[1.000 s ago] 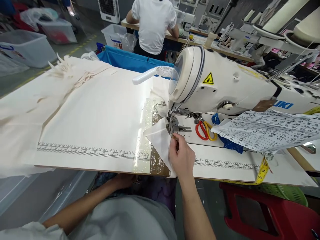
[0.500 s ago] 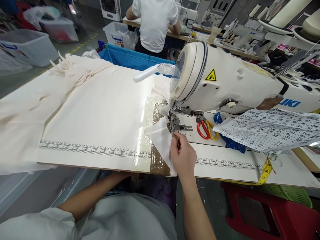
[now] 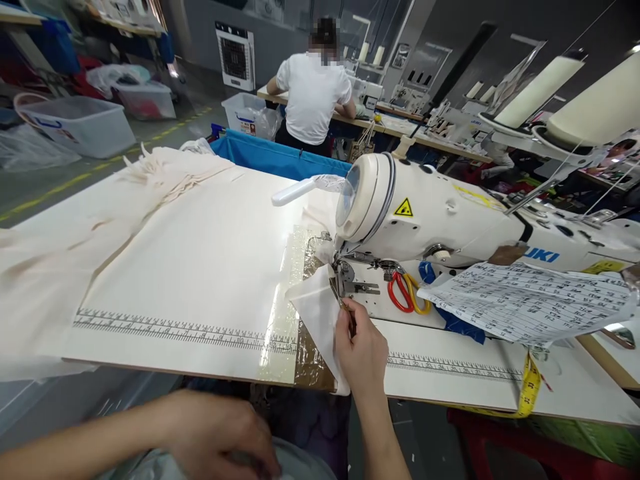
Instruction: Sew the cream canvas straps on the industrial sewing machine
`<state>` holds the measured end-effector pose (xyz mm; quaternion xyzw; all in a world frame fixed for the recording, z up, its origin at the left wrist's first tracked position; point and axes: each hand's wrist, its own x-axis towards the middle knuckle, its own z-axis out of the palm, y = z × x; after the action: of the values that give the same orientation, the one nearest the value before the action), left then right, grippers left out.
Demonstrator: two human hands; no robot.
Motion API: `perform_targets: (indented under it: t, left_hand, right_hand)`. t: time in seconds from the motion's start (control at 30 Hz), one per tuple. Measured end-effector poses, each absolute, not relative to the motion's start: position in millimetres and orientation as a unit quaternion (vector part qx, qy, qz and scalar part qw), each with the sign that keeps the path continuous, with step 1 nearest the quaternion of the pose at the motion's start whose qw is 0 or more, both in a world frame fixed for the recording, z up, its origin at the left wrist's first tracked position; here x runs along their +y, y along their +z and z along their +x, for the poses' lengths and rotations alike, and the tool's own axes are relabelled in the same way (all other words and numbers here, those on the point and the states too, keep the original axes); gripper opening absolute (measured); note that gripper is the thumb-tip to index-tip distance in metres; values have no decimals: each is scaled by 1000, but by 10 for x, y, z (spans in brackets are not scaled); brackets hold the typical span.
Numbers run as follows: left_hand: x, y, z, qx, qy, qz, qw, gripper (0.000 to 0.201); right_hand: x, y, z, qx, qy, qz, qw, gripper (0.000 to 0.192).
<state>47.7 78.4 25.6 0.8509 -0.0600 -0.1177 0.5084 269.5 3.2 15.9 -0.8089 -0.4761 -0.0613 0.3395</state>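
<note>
My right hand (image 3: 364, 347) is closed around slim metal tweezers (image 3: 336, 291), whose tips point toward the needle area of the sewing machine (image 3: 370, 207). Beneath and beside that hand lies a pale cloth piece (image 3: 317, 307), folded to a corner at the presser foot and hanging to the table's front edge. My left hand (image 3: 225, 433) is off the table, low in front of my body. Its fingers look bent but are blurred and partly hidden, so any contents cannot be made out.
Pale fabric (image 3: 115, 227) covers the table's left part. Red-and-yellow-handled scissors (image 3: 403, 292), a written paper sheet (image 3: 530, 300) and a yellow tape measure (image 3: 529, 387) are on the right. Behind the table is a blue cloth bin (image 3: 280, 157); a person (image 3: 317, 97) sits beyond.
My left hand has come out from under the table edge to the front of my body. The view has tilted up. My right hand keeps its hold near the needle.
</note>
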Motion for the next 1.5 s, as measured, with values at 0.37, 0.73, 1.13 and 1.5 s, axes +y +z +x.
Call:
perform_targets:
  t: [0.37, 0.73, 1.13, 1.5]
  left_hand:
    - [2063, 534, 1526, 147, 161, 952, 215, 23]
    - [1938, 380, 1857, 11, 148, 987, 65, 16]
    - [1952, 250, 1926, 44, 159, 986, 5, 24]
    - [2113, 294, 1916, 89, 225, 923, 300, 23]
  right_hand:
    - [-289, 288, 2333, -373, 188, -720, 554, 32]
    - [-36, 660, 2062, -359, 245, -618, 655, 28]
    - [-63, 340, 2024, -497, 47, -679, 538, 29]
    - [12, 234, 2555, -453, -167, -816, 317, 38]
